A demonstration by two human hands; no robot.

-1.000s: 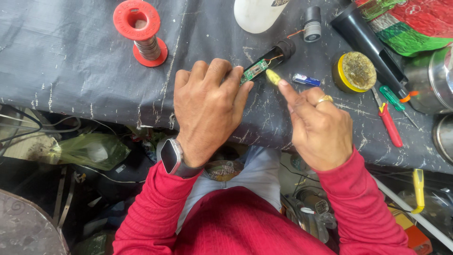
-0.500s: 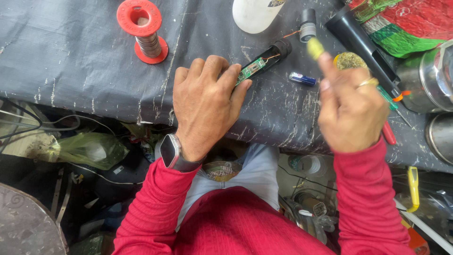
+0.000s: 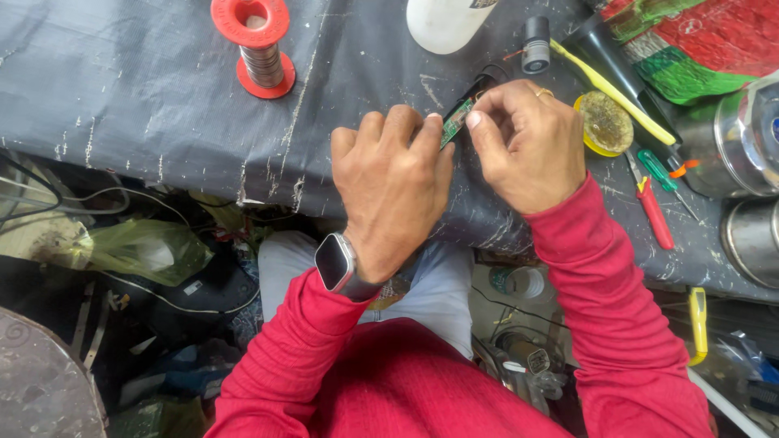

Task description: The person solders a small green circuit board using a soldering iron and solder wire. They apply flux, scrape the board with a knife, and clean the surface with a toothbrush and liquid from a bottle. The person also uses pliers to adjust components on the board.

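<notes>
Workbench: the black sheet (image 3: 146, 97) covering my bench was the biggest thing in view, matte, scuffed with pale scratches, and creased over the near edge.
Left hand: my left hand (image 3: 393, 182) lay knuckles-up on the sheet with a watch on the wrist, its fingers curled shut on the near end of the circuit board; the fingertips themselves were hidden under the knuckles.
Right hand: my right hand (image 3: 527, 146), a ring on one finger, was closed round the far end of the same piece, thumb pressing in from the side.
Circuit board: the circuit board (image 3: 454, 122) sat between the two hands, a narrow green strip, hard and flat.
Key relation: its long axis ran diagonally, from near-left up to far-right; it lay just right of my left fingers and just left of my right thumb. Both hands touched it, so neither was clearly nearer.
Black body: a dark piece (image 3: 480, 84) showed at the board's far end; I could not tell how it joined.
Solder spool: a red plastic reel (image 3: 253, 45) of grey wire stood upright, well apart to the left.
Toothbrush: a yellow toothbrush (image 3: 608, 89) lay slanted just right of my right hand.
Flux tin: a round yellow tin (image 3: 604, 123) of dull paste sat near it.
</notes>
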